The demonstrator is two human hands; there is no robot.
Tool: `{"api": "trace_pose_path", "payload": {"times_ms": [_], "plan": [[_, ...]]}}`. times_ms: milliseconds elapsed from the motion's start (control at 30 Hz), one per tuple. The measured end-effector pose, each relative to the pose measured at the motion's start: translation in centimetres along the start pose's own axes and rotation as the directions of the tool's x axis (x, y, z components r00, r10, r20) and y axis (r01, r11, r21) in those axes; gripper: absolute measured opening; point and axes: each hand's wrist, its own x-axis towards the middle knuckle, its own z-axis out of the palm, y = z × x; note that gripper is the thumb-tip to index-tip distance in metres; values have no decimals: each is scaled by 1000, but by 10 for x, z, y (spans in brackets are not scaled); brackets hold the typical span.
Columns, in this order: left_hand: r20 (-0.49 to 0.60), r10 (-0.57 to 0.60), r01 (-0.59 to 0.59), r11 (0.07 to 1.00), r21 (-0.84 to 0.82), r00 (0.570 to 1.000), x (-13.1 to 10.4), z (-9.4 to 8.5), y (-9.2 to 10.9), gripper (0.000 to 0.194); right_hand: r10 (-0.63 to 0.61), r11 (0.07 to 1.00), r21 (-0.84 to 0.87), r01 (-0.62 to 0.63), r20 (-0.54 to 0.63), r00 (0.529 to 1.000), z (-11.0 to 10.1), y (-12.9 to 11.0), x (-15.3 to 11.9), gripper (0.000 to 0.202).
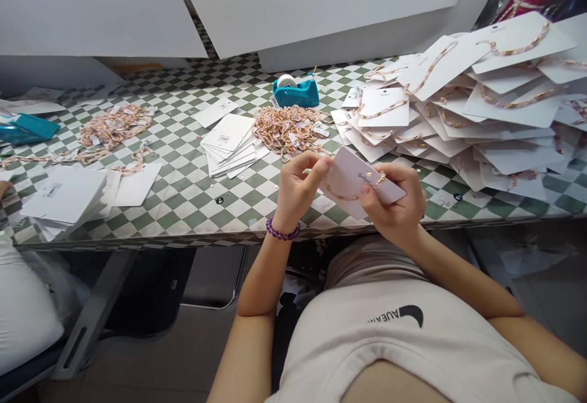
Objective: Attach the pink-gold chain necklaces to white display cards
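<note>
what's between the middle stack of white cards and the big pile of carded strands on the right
In the head view, a heap of beaded strands lies between the card stack and the carded pile.

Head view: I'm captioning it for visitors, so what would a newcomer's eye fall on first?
Probably the tall heap of white cards with bead strings, at the right of the checkered table. Next, perhaps, the beaded card between the left hand and right hand, near the table's front edge. A teal tape dispenser also stands out, just behind the middle pile of pinkish beads.
</note>
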Motion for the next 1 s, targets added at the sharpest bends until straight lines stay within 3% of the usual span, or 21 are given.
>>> {"api": "trace_pose_path", "payload": {"times_ms": [133,267,400,467,600,700,833,1000], "plan": [[-32,167,-157,964,217,985,-2,5,0,39,-39,999,-30,39,0,999,2,-2,2,22],[5,430,-360,748,558,903,-4,10,-5,34,11,1000,-21,-11,-8,1000,3,-2,3,20],[75,555,-452,584,675,829,-7,13,-10,27,121,993,15,-120,-24,992,3,2,4,20],[48,528,-434,639,635,848,-7,13,-10,28,185,982,36,-184,-22,983,2,5,5,21],[-48,297,-272,918,289,954,-5,8,-6,43,263,959,111,-262,2,965,-1,7,8,21],[16,137,-138,983,120,990,-3,3,-1,47,275,954,121,-274,9,962,-3,5,11,19],[160,28,-32,999,24,987,-2,0,5,39,282,953,114,-282,15,959,-6,4,14,17],[311,3,23,997,-77,951,-3,6,2,41,278,926,218,-307,154,948,-6,11,21,29]]}}
